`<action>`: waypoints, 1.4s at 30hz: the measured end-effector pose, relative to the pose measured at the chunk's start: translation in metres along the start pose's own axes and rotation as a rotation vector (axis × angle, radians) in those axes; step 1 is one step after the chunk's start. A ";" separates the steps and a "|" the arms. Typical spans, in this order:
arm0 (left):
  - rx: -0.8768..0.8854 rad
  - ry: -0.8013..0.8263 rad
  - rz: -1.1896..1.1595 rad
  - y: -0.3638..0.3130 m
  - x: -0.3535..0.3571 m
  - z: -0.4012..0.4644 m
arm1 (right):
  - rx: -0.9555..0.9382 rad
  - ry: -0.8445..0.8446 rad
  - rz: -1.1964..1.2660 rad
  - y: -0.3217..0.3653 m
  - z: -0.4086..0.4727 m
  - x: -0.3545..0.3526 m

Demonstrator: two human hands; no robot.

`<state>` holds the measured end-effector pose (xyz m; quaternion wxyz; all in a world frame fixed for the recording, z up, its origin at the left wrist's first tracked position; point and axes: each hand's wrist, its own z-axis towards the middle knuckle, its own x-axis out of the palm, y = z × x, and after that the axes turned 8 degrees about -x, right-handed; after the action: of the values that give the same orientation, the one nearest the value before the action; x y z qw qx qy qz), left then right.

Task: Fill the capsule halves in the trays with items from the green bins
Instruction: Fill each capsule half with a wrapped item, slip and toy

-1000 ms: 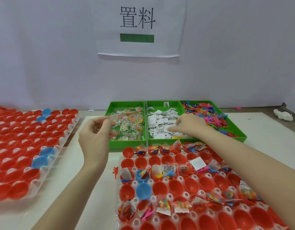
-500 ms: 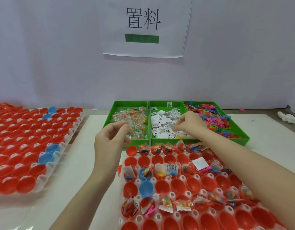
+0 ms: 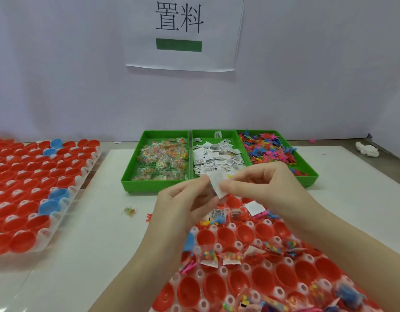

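Cups fill the near tray, red ones in white holes, right under the arms. Some cups already have a bead bag, a paper slip or a little toy inside, and many are bare, so I think the job is only partly done.

Above the far end of this tray the two hands meet. The left hand and the right hand both pinch one small white packet between fingertips and thumbs. The left hand may hold a bead bag too (I cannot tell for sure, it is blurry there).

To do this step well, I would hold the packet by its edges, pick one bare red cup, and let go with one hand first. Then lower it right over the cup and drop it flat, so it sits inside and does not hang over the rim. One packet per cup looks like the rule.

On the counter just left of the hands, a loose bead bag lies alone. It could go in a cup too.

Further left is a second tray of red and blue cups, and those I can see into look bare.

Behind the hands stand three green bins: bead bags in the left bin, white packets in the middle bin, bright toys in the right bin. A paper sign hangs on the wall behind.
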<state>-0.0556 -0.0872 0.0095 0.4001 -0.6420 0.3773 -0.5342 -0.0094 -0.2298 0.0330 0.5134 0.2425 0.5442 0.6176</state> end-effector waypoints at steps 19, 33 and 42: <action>0.093 0.038 0.049 0.013 0.045 -0.062 | -0.138 -0.313 0.208 0.031 -0.097 -0.013; 0.005 0.393 0.182 0.018 0.056 -0.075 | -0.033 -0.320 0.052 0.034 -0.121 -0.023; 0.228 0.424 0.458 0.036 0.084 -0.059 | -0.103 -0.433 -0.186 0.024 -0.128 -0.043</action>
<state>-0.1038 -0.1844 0.0150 0.4917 -0.3661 0.5245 -0.5908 -0.1124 -0.3199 0.0290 0.6845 0.2914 0.4094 0.5282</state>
